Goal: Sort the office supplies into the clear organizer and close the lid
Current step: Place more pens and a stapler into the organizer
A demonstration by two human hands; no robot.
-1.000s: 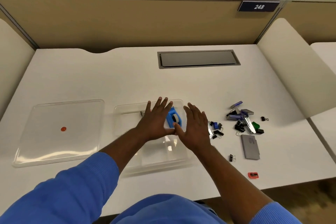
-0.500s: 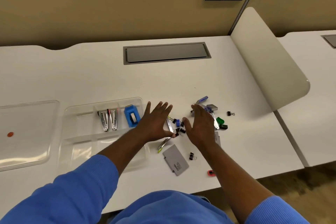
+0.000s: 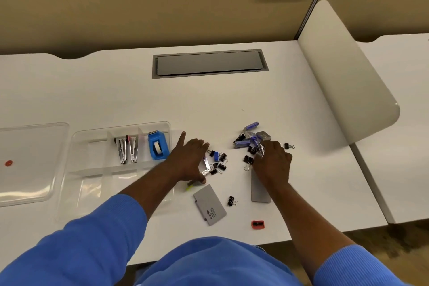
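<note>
Right of the clear organizer [image 3: 79,169], the left hand [image 3: 188,158] lies flat, fingers spread, beside black binder clips [image 3: 219,162]. Farther right, the right hand [image 3: 271,162] pinches a silver clip from the supply pile [image 3: 251,138] on the surface [image 3: 209,104].

A white desk [image 3: 209,100] with a grey cable hatch [image 3: 210,62] set flush near its back edge carries everything; at far left lies a clear lid [image 3: 34,181] with a red dot; just beside it sits the clear organizer [image 3: 76,183]; to the right, black binder clips [image 3: 220,162] lie scattered beside a heap of staple boxes [image 3: 251,133]; nearer the front edge lie a grey card case [image 3: 210,204], a lone binder clip [image 3: 231,201], a second grey case [image 3: 260,190] and a red sharpener [image 3: 258,224].
</note>
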